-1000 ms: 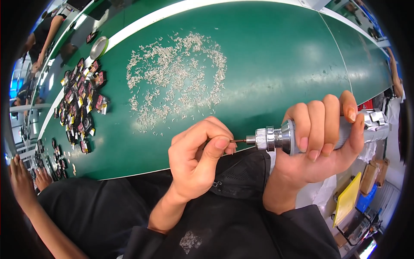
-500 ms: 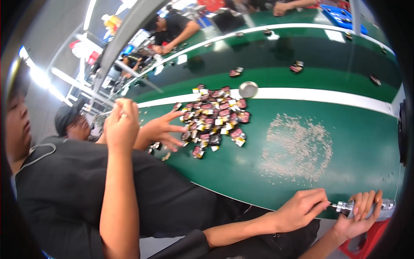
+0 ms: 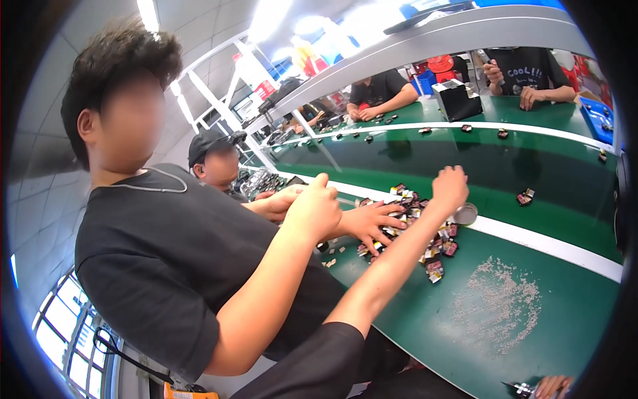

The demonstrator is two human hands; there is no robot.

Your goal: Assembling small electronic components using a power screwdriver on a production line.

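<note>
My left hand (image 3: 450,191) is up over the right side of a heap of small dark parts (image 3: 432,247) with pinkish and white-yellow faces. Its fingers are curled in, and whatever they may hold is hidden. Just right of it lies a small round metal dish (image 3: 466,214). At the lower right edge my right hand (image 3: 555,386) is wrapped round a silver-grey power screwdriver (image 3: 524,389), mostly cut off by the picture's rim; its thin tip points left. Between the hands, tiny pale pieces (image 3: 497,306) lie scattered on the green tabletop (image 3: 419,332).
Close on my left stands a co-worker (image 3: 173,246), one hand (image 3: 373,225) spread on the heap, the other (image 3: 314,211) raised and closed. Beyond a white strip (image 3: 551,246) runs a dark green belt (image 3: 438,156) with loose parts. People, a black box (image 3: 457,100) and blue tray (image 3: 597,120) are across.
My left hand has left the screwdriver's tip and reached up and left over the heap. The view has swung left and up, so my right hand and the screwdriver sit lower, partly out of sight.
</note>
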